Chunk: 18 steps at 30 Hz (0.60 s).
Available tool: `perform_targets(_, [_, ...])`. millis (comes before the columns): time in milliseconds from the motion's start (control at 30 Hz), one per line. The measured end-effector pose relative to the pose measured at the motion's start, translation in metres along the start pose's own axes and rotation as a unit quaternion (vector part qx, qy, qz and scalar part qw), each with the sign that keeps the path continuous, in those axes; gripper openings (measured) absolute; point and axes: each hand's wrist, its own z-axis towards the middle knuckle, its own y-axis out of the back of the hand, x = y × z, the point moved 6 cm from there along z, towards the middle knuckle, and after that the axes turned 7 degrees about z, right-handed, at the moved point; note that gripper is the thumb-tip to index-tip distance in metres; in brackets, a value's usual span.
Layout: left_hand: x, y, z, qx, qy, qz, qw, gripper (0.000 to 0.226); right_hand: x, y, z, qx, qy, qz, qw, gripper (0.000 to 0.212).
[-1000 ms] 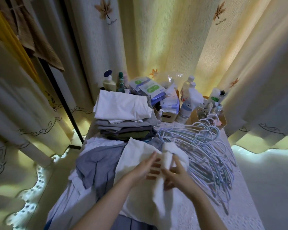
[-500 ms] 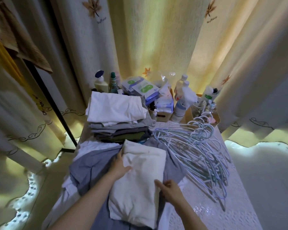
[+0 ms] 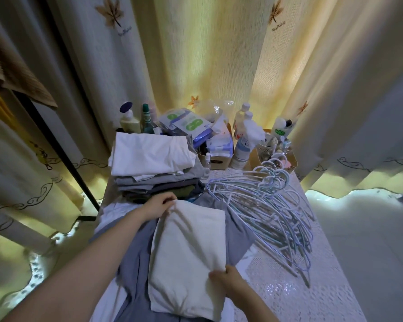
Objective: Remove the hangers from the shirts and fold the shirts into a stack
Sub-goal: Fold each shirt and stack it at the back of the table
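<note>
The folded white shirt lay on grey-blue clothes, its long axis running away from the person. The left hand pinched its far corner, the right hand its near edge. The stack stood just beyond the left hand, the nearer of the 2.

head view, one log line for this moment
left hand grips folded white shirt far corner | right hand grips right edge | stack behind
</note>
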Motion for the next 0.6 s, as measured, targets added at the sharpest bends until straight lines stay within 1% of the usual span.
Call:
perform_targets(67, [-0.001, 0.003, 0.004, 0.046, -0.004, 0.067, 0.997, 0.017, 0.001, 0.0, -0.003, 0.018, 0.002, 0.017, 1.0, 0.005])
perform_targets(133, [0.003, 0.004, 0.007, 0.053, -0.006, 0.15, 0.987, 0.017, 0.002, 0.002, -0.002, 0.035, 0.01, 0.015, 0.999, 0.01])
perform_targets(200, [0.004, 0.002, 0.008, 0.024, -0.001, 0.224, 0.974, 0.023, 0.006, 0.004, -0.001, 0.037, 0.026, -0.004, 0.999, 0.013])
perform_targets(267, [0.003, -0.004, 0.009, -0.016, 0.019, 0.307, 0.951, 0.037, 0.011, 0.007, 0.001, 0.032, 0.045, -0.027, 0.998, 0.012])
perform_targets(300, [-0.003, -0.007, 0.01, -0.043, 0.016, 0.336, 0.941, 0.043, 0.013, 0.009, 0.002, 0.036, 0.055, -0.035, 0.997, 0.011])
perform_targets(333, [-0.013, -0.011, 0.011, -0.065, -0.007, 0.333, 0.941, 0.047, 0.016, 0.01, 0.001, 0.044, 0.067, -0.045, 0.996, 0.012])
perform_targets(367, [-0.024, -0.016, 0.012, -0.061, -0.045, 0.298, 0.951, 0.05, 0.02, 0.01, 0.001, 0.055, 0.078, -0.059, 0.994, 0.014])
perform_targets(400, [-0.037, -0.023, 0.012, -0.027, -0.087, 0.239, 0.967, 0.056, 0.024, 0.011, -0.001, 0.066, 0.091, -0.074, 0.991, 0.015])
perform_targets(433, [-0.05, -0.03, 0.011, 0.026, -0.124, 0.18, 0.976, 0.067, 0.031, 0.013, -0.004, 0.076, 0.108, -0.09, 0.987, 0.016])
perform_targets(467, [-0.062, -0.036, 0.009, 0.079, -0.149, 0.136, 0.976, 0.081, 0.041, 0.014, -0.008, 0.09, 0.131, -0.108, 0.981, 0.016])
perform_targets(500, [-0.073, -0.037, 0.008, 0.115, -0.164, 0.109, 0.974, 0.096, 0.054, 0.017, -0.013, 0.108, 0.158, -0.131, 0.973, 0.016])
perform_targets(567, [-0.093, -0.028, 0.008, 0.147, -0.189, 0.101, 0.965, 0.12, 0.088, 0.023, -0.027, 0.155, 0.213, -0.208, 0.942, 0.017])
perform_targets(600, [-0.101, -0.02, 0.007, 0.153, -0.21, 0.12, 0.958, 0.127, 0.106, 0.028, -0.035, 0.177, 0.237, -0.26, 0.919, 0.018])
